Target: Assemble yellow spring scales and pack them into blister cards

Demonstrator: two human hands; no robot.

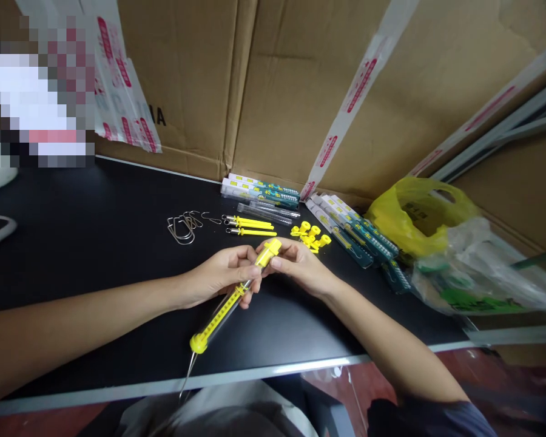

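Spring scale held in two hands above the desk [118,255], seen from inside the room. The scale [221,315] slants in front of the desk's middle, its capped end towards the back edge, its hook [188,370] crossing the front edge. The left grip [218,273] is closed round the tube just below the cap [273,246]; the right grip [300,264] is pinched on the cap itself. Beyond the hands, towards the back edge, lie loose hooks [182,229], yellow rods [255,232], clear tubes [273,212] and yellow plugs [312,233]; the plugs are nearest the right hand. For sound handling, the left fingers should steady the tube close to the cap, and any force from the right should run along the tube's axis, since a sideways push could tilt the cap. The hook end, unsupported, is best kept from snagging on the front edge or clothing.
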